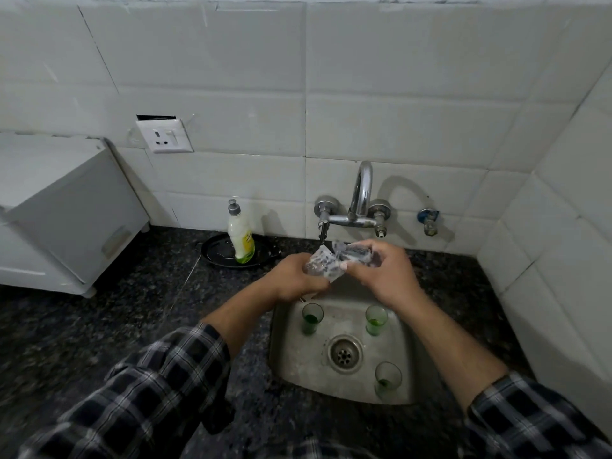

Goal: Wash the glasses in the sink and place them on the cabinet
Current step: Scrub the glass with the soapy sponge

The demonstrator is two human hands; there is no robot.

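**A:** In the head view, what are the hands doing?

**B:** Both are at the centre of the frame, above the far edge of the sink (288,359). The left hand (294,276) has its grip clamped round a soapy glass (321,265), which lies tilted and covered in foam. The right hand (387,276) has its grip curled round a dark sponge (356,252), which touches the glass's other end.

**A:** And the other glasses?

**B:** Three stand upright in the basin, each with green at the bottom. One glass (312,319) is up left of the drain (344,353), a second glass (376,320) up right, and a third glass (387,380) at lower right.

**A:** The cabinet?

**B:** The white cabinet (66,207) is at the left edge of the frame, on the dark counter (99,309). A soap bottle (240,236) stands on a black plate (215,250) left of the tap (361,193).
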